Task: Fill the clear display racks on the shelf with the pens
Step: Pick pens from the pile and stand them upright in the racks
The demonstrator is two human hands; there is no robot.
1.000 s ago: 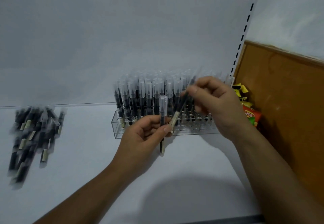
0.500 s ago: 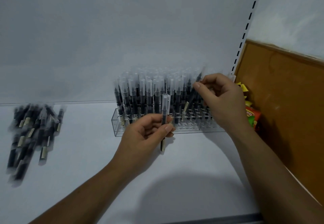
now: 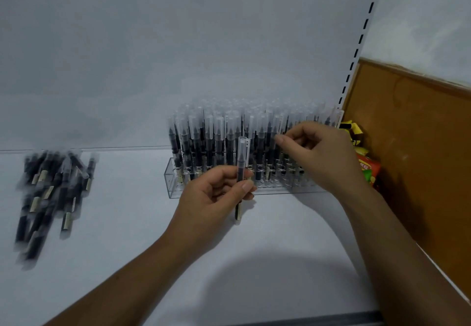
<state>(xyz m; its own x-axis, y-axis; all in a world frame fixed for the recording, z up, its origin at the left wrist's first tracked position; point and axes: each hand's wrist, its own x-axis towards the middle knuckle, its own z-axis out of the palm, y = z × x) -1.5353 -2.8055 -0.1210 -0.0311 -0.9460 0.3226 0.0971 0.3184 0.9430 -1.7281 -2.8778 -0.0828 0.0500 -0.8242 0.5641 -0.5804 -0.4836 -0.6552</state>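
Right hand (image 3: 318, 155) dropped among racked pens (image 3: 209, 142) (snack packets (image 3: 367, 170) beside)

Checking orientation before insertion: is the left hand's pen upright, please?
Upright: the pen stands vertical in the left hand, clear cap on top.

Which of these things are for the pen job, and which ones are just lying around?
For the job: the clear display rack, the pens standing in it, the pen in the left hand, the loose pen pile.
Just lying about: the snack packets and the brown board, right of the rack.
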